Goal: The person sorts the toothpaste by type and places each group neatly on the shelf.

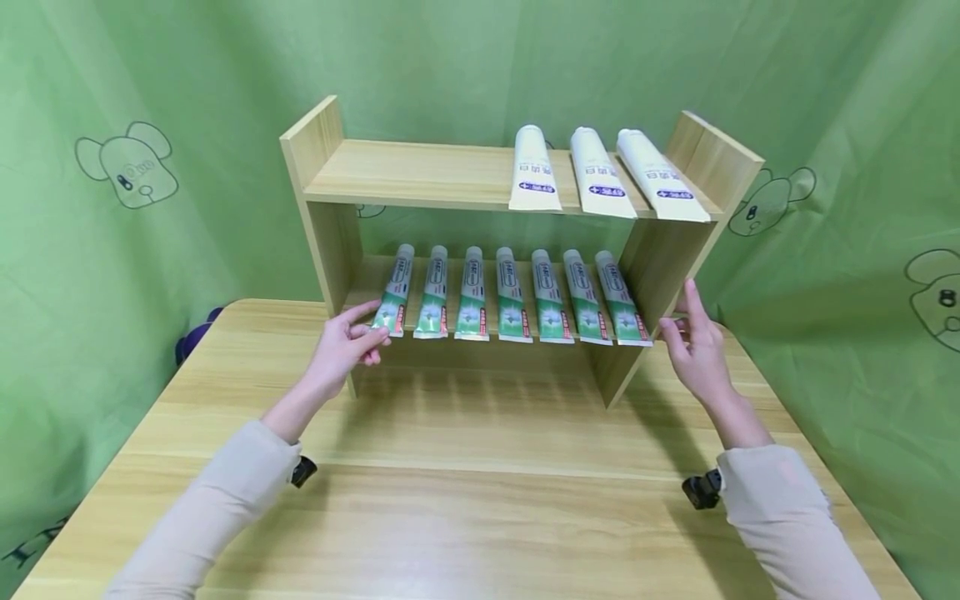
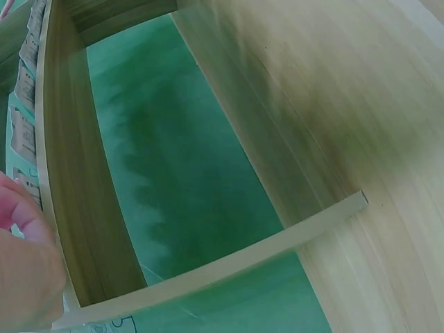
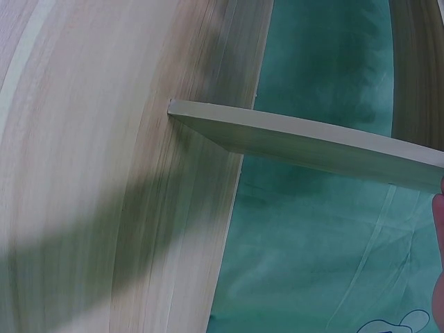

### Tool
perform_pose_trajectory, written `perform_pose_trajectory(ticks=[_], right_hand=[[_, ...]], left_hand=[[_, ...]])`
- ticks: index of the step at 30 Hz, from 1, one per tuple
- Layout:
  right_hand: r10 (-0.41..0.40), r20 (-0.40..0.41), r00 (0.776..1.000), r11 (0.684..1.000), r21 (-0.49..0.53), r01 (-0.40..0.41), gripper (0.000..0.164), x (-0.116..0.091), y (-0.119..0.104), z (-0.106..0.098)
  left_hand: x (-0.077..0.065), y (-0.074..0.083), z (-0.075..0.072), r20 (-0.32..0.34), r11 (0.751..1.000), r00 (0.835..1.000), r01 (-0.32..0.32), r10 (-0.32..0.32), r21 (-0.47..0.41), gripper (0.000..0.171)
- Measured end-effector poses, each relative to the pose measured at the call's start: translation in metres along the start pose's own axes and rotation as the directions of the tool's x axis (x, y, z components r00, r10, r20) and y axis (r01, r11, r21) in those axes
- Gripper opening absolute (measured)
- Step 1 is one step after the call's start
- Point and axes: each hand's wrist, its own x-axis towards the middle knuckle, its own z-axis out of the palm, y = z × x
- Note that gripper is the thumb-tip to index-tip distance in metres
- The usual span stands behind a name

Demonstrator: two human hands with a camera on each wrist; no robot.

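My left hand is at the left end of the lower shelf, thumb and fingers pinching the bottom corner of the leftmost green-and-white toothpaste tube. That tube lies in a row with several like it, such as the toothpaste tube mid-row, their flat ends at the shelf's front edge. My right hand is beside the right side panel of the wooden rack, index finger pointing up and thumb near the panel's front edge. In the right wrist view only a sliver of the hand shows.
Three white tubes lie on the right part of the top shelf, flat ends overhanging its front edge. The rack stands on a wooden table. A green curtain hangs behind and at both sides.
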Motion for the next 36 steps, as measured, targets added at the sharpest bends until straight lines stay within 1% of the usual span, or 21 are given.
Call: perform_pose_trajectory(ticks=[5,9,16,23,27,31,36], right_hand=[[-0.003,-0.004,1.0,1.0,-0.001,0.003,0.071,0.0,0.0,0.001],[-0.004,-0.005,1.0,1.0,0.006,0.004,0.07,-0.001,0.0,0.001],[0.004,0.0,1.0,1.0,-0.003,-0.004,0.064,-0.001,0.0,0.001],[-0.005,0.008,1.0,1.0,-0.021,0.005,0.07,-0.001,-0.004,0.001],[0.038,0.035,0.999,0.998,-0.042,-0.037,0.071,0.001,-0.007,0.002],[0.101,0.076,0.992,0.994,-0.058,-0.097,0.071,0.001,-0.009,0.003],[0.165,0.107,0.981,0.985,-0.078,-0.157,0.072,-0.007,-0.012,0.001]], left_hand=[[0.0,-0.001,0.003,-0.024,1.0,1.0,-0.006,0.006,-0.007,0.057],[0.001,-0.002,0.004,-0.038,1.0,0.999,-0.005,0.004,-0.002,0.057],[0.001,-0.001,0.005,-0.045,1.0,0.999,0.001,-0.002,-0.014,0.058],[0.001,-0.002,0.005,-0.041,1.0,0.999,0.009,-0.009,0.0,0.058],[0.001,-0.003,0.002,-0.016,1.0,1.0,-0.006,0.006,0.0,0.058],[-0.002,-0.006,-0.007,0.027,0.999,0.999,-0.02,0.019,0.042,0.06],[-0.014,-0.014,-0.018,0.116,0.995,0.993,0.006,-0.019,0.104,0.058]])
